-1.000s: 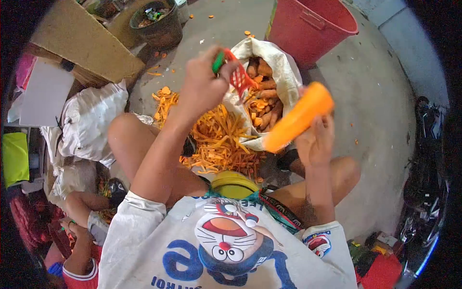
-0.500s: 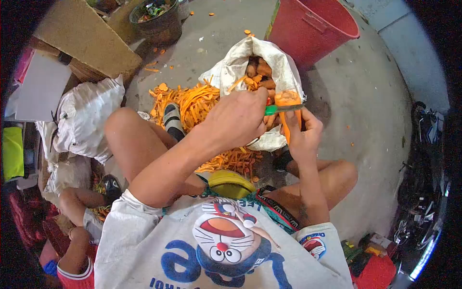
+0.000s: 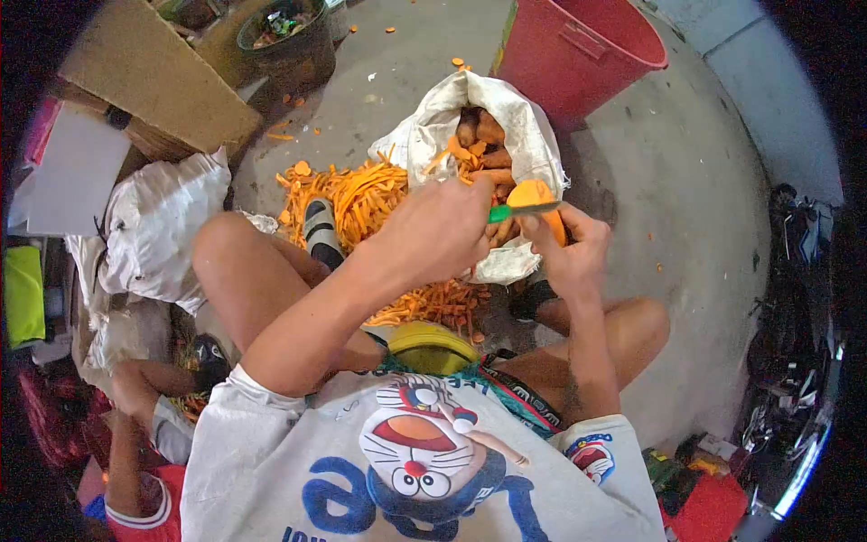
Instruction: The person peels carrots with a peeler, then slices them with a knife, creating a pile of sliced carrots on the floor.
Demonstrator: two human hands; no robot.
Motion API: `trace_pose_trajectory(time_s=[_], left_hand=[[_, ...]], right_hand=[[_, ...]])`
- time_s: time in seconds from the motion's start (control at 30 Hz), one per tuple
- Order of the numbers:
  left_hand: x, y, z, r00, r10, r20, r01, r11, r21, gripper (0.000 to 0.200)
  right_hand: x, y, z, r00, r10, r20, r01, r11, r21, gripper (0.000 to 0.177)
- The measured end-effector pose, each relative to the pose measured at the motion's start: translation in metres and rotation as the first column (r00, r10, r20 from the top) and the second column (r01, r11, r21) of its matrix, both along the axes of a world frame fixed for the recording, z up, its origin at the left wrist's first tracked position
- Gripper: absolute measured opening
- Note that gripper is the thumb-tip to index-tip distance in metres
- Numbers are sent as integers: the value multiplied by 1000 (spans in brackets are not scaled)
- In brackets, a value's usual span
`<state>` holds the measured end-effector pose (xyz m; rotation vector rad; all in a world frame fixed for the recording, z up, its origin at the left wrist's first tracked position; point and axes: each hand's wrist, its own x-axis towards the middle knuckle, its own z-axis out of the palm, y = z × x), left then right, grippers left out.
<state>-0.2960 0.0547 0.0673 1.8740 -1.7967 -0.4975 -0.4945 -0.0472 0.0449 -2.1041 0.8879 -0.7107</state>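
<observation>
Two hands meet at frame centre, head view, above a seated person's bare knees.

Left hand (image 3: pixel 442 230): clenched around a green-handled peeling tool (image 3: pixel 508 213). Only the green grip and a thin dark shaft show past the knuckles. The shaft lies across the top of a smooth orange carrot (image 3: pixel 539 200).

Right hand (image 3: pixel 571 255): grasping that carrot from below, fingers wrapped round its lower part, the rounded end pointing up and away. The carrot sits in the air just in front of the mouth of an open white woven sack (image 3: pixel 535 135). Brown unpeeled roots are visible inside the sack.

Surroundings, same view: one loose heap of orange peel strips (image 3: pixel 357 194) lies on the grey concrete floor (image 3: pixel 695 181), left of the sack and spreading beneath the left forearm. A foot in a black striped sandal (image 3: pixel 321 230) rests at the edge of the heap. One large red plastic tub (image 3: pixel 578 50) stands just behind the sack. A dark round pot (image 3: pixel 291 45) holding scraps stands well apart, upper left, beside a flat brown cardboard sheet (image 3: pixel 153 77). Crumpled white bags (image 3: pixel 163 226) lie at left. A yellow round object (image 3: pixel 435 348) sits between the thighs; what it is cannot be told. A second person's arm (image 3: pixel 135 402) shows at lower left.
</observation>
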Motion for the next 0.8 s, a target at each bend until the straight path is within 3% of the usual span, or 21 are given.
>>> trace_pose_trajectory(time_s=[0.07,0.1,0.17,0.2,0.23,0.27,0.3,0.33,0.4,0.47,0.53,0.57,0.63,0.67,0.7,0.73,0.8], left_hand=[[15,-12,-35,999,44,19,-44,999,-12,21],[30,-18,-52,998,29,52,-33,997,63,22],[45,-28,-50,996,35,82,-54,967,249,24],[47,-26,-40,995,35,89,-56,968,243,24],[47,-22,-29,995,92,41,-99,971,216,25],[48,-21,-20,990,142,-8,-138,973,184,25],[53,-22,-19,992,124,2,-122,979,165,25],[61,-20,-23,985,173,0,-170,970,173,24],[69,-18,-21,978,208,1,-205,962,180,23],[69,-15,-17,965,263,13,-260,940,223,23],[72,-16,-18,972,236,-2,-232,957,172,22],[74,-14,-19,974,226,-16,-222,966,134,21],[79,-8,0,974,227,-11,-226,970,85,21],[83,-9,14,972,235,-6,-235,972,20,21],[88,-10,29,971,239,-4,-238,971,27,21],[92,-11,44,973,228,39,-226,973,-52,21],[106,-20,66,972,224,77,-215,970,-115,21]], right_hand=[[1,5,4,999,50,20,-48,995,-91,41],[-1,7,1,992,103,75,-94,989,-114,42],[2,7,-7,977,145,157,-126,984,-125,42],[3,7,-8,960,147,240,-121,986,-118,42],[14,17,3,941,-26,336,-66,963,260,46],[3,-7,-19,966,-49,253,-72,891,448,47],[7,-23,-15,915,-171,366,-183,632,753,51],[12,-40,-10,850,-320,419,-340,275,900,58],[22,-119,-5,758,-272,593,-567,175,805,45],[51,-165,48,646,-380,662,-404,565,719,48],[48,-229,80,493,-462,738,-565,475,675,53],[52,-229,85,492,-466,736,-564,473,677,53],[60,-220,77,566,-455,688,-368,607,704,60],[61,-215,58,566,-467,679,-368,594,715,60],[60,-209,28,764,-283,580,-333,598,729,57],[59,-202,2,900,-76,429,-298,611,734,54],[62,-160,-44,999,40,20,-41,645,763,47]])
